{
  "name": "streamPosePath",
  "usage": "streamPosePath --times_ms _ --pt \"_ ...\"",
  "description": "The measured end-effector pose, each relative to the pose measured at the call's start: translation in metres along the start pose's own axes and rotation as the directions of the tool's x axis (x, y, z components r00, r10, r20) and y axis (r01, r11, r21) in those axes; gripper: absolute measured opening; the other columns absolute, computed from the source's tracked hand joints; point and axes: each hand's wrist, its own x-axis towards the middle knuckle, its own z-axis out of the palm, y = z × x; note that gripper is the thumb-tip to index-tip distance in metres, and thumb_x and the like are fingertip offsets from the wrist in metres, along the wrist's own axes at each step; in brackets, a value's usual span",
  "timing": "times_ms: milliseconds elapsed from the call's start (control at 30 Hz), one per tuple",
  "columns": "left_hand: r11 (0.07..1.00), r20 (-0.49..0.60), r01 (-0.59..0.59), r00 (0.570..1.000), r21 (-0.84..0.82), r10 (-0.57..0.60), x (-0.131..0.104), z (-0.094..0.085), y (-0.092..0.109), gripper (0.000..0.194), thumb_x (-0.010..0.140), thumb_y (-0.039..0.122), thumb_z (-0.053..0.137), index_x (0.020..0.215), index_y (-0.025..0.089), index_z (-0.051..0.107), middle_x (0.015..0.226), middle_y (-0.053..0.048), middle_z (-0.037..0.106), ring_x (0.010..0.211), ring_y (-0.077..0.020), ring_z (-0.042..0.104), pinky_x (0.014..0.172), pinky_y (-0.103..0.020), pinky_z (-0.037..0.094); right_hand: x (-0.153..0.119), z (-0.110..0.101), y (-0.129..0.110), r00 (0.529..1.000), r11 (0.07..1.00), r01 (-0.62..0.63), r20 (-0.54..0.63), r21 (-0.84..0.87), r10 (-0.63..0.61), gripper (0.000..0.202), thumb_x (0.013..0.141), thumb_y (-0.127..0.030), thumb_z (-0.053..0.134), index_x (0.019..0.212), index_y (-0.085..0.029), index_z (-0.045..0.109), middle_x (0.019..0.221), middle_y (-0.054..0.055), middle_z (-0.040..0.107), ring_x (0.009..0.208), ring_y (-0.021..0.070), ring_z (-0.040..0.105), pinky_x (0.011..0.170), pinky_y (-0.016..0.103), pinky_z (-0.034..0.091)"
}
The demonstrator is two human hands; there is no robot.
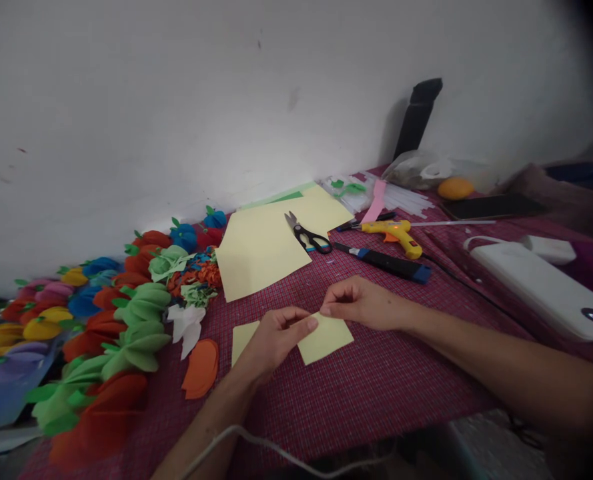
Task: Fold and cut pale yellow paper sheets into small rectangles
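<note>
Between my two hands is a small pale yellow piece of paper (326,341), pinched along its upper edge just above the table. My left hand (279,337) grips its upper left corner with thumb and fingers. Close beside it, my right hand (359,303) pinches the same edge, fingers curled. Another pale yellow piece (241,339) lies partly hidden under my left hand. Orange cut paper shapes (200,369) rest to the left. Black-handled scissors (306,233) lie on large pale yellow sheets (261,250) behind my hands.
Colourful paper pumpkin-like shapes (141,303) and paper scraps (196,277) crowd the left. A utility knife (391,261), a yellow glue gun (393,233) with its cord, and a white power bank (541,283) lie right. A white cable (276,452) crosses the near side.
</note>
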Motion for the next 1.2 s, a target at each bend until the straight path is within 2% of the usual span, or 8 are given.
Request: streamPosePath --times_ms 233,500,600,667,733,867,967,1200 --pt "0.998 0.072 -0.012 0.997 0.066 0.007 -0.001 0.000 -0.001 0.028 0.074 0.038 0.054 0.063 0.013 0.060 0.054 0.002 0.047 0.051 -0.0077 0.038 0.050 -0.020 0.028 -0.001 0.005 0.002 0.999 0.999 0.013 0.054 -0.049 -0.011 0.022 0.073 -0.033 0.054 0.062 -0.014 0.055 0.050 -0.005 0.042 0.046 0.0056 0.036 0.045 0.019 0.028" --pt "0.994 0.064 -0.044 0.997 0.098 0.038 -0.005 -0.019 0.007 0.025 0.074 0.031 0.055 0.061 0.011 0.062 0.054 -0.001 0.058 0.051 -0.0091 0.047 0.053 -0.020 0.035 -0.002 -0.010 -0.007 0.999 0.999 -0.023 0.025 0.026 0.023 0.023 0.070 -0.033 0.056 0.059 -0.014 0.055 0.049 -0.005 0.045 0.045 0.0058 0.038 0.045 0.020 0.029" --pt "0.994 -0.104 -0.073 0.991 0.085 0.081 -0.012 -0.041 0.016 0.019 0.073 0.028 0.056 0.067 0.012 0.063 0.055 -0.002 0.062 0.050 -0.0110 0.053 0.054 -0.022 0.040 -0.003 -0.023 -0.010 0.998 0.997 -0.017 -0.065 0.077 0.022 0.023 0.070 -0.034 0.058 0.058 -0.014 0.055 0.049 -0.004 0.047 0.045 0.0059 0.039 0.045 0.020 0.030" --pt "0.991 -0.330 -0.122 0.934 0.055 0.134 -0.014 -0.052 0.022 0.017 0.072 0.028 0.057 0.066 0.013 0.061 0.052 0.000 0.060 0.049 -0.0098 0.053 0.053 -0.020 0.040 -0.003 -0.028 -0.010 0.993 0.996 -0.003 -0.117 0.094 0.014 0.024 0.070 -0.034 0.058 0.058 -0.015 0.054 0.050 -0.003 0.049 0.045 0.0060 0.040 0.046 0.021 0.030" --pt "0.986 -0.438 -0.161 0.884 0.047 0.165 -0.014 -0.052 0.023 0.018 0.074 0.031 0.055 0.070 0.014 0.060 0.057 0.001 0.061 0.052 -0.0097 0.054 0.055 -0.020 0.040 -0.002 -0.028 -0.008 0.995 0.996 -0.004 -0.095 0.087 0.012 0.024 0.070 -0.034 0.058 0.057 -0.015 0.054 0.050 -0.004 0.048 0.045 0.0059 0.040 0.046 0.021 0.030" --pt "0.951 -0.173 -0.134 0.967 0.277 0.187 -0.007 -0.023 0.013 0.027 0.078 0.036 0.048 0.074 0.013 0.062 0.068 -0.001 0.062 0.064 -0.0121 0.055 0.058 -0.020 0.039 -0.001 -0.012 -0.002 0.998 0.999 -0.023 0.063 0.029 0.021 0.022 0.071 -0.031 0.056 0.058 -0.014 0.055 0.047 -0.005 0.045 0.044 0.0056 0.038 0.045 0.020 0.029" --pt "0.894 0.038 -0.141 0.990 0.425 0.137 -0.003 -0.003 0.004 0.030 0.078 0.037 0.048 0.066 0.012 0.060 0.057 0.002 0.052 0.054 -0.0085 0.044 0.050 -0.018 0.031 0.000 -0.001 0.001 0.993 1.000 -0.021 0.115 -0.007 0.022 0.019 0.071 -0.029 0.056 0.059 -0.014 0.056 0.048 -0.005 0.046 0.045 0.0055 0.039 0.045 0.020 0.029" --pt "0.921 0.113 -0.083 0.993 0.381 0.042 -0.006 -0.011 0.002 0.028 0.078 0.034 0.049 0.066 0.012 0.061 0.055 0.003 0.047 0.051 -0.0070 0.037 0.048 -0.018 0.027 0.001 -0.013 0.002 0.991 0.999 -0.048 0.125 -0.006 0.049 0.017 0.070 -0.028 0.057 0.061 -0.014 0.059 0.050 -0.003 0.053 0.047 0.0068 0.046 0.047 0.020 0.034"
